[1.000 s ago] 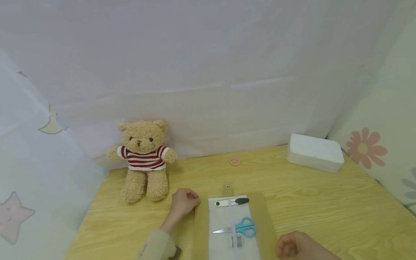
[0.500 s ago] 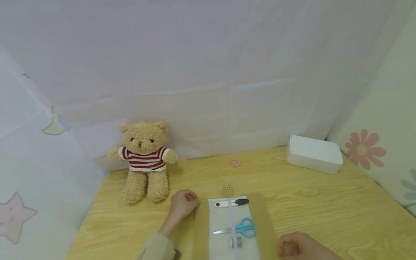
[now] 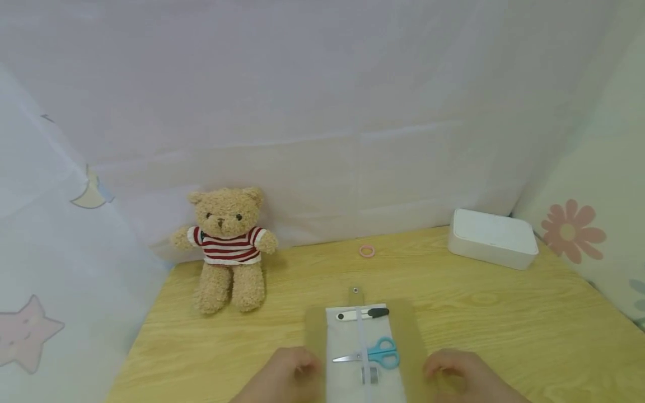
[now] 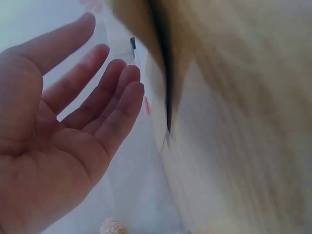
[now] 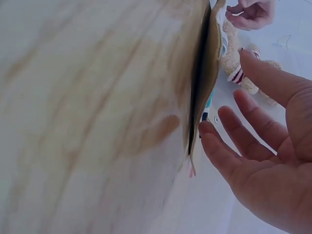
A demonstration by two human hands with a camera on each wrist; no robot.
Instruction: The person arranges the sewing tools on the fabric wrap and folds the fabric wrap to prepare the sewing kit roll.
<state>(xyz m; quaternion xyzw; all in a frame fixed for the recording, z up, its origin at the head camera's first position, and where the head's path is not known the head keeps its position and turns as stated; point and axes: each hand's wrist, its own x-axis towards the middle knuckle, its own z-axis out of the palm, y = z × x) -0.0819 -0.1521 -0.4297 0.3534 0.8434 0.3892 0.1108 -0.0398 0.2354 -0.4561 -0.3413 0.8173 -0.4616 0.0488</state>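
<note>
An unfolded tan case (image 3: 410, 338) lies flat at the front middle of the table. On its white inner panel (image 3: 345, 336), an elastic strap holds thread snips (image 3: 363, 314), small blue-handled scissors (image 3: 385, 352) and a grey spool (image 3: 373, 375). My left hand (image 3: 284, 376) is beside the case's left edge, blurred in the head view. The left wrist view shows that hand (image 4: 63, 131) with loosely bent fingers and nothing in them. My right hand (image 3: 468, 378) is beside the right edge. Its fingers (image 5: 258, 119) are relaxed and hold nothing; contact with the edge is unclear.
A teddy bear (image 3: 229, 246) in a striped sweater sits at the back left. Near the table's back edge lies a pink ring (image 3: 367, 251). At the back right stands a white box (image 3: 492, 238). Cloth hangs behind the table (image 3: 504, 313).
My left hand has come from the case's upper left edge down toward the front. The right hand has stayed beside the right edge. The case and its tools look unchanged.
</note>
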